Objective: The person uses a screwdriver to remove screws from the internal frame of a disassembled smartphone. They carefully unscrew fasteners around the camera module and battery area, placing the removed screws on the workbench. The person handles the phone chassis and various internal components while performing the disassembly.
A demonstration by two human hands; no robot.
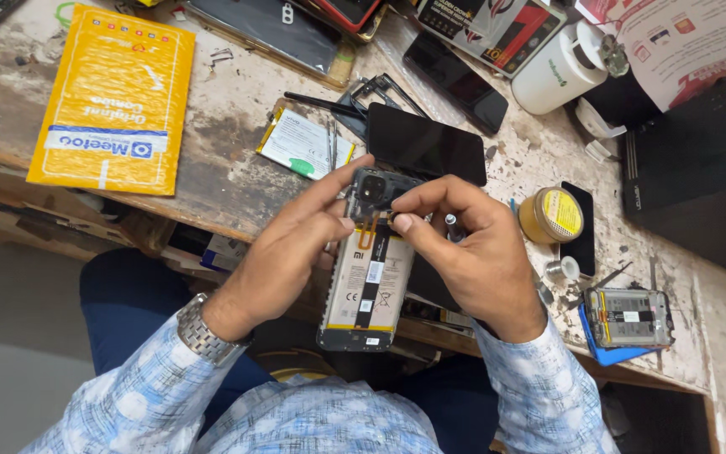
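Note:
An opened phone (369, 277) with its back cover off shows a white battery and a black camera block at its top end. My left hand (289, 248) grips the phone's left side, with the index finger stretched along its top edge. My right hand (472, 248) pinches at an orange flex strip just under the camera block, and a metal tool (454, 227) is tucked between its fingers. The phone is held above the front edge of the worn workbench (228, 160).
A black phone screen (426, 145) and a loose white battery (306, 145) lie just behind the hands. A yellow padded envelope (115, 97) sits at left. At right are a yellow-lidded tin (552, 215), a white tub (555, 74) and another opened phone (629, 317) on a blue mat.

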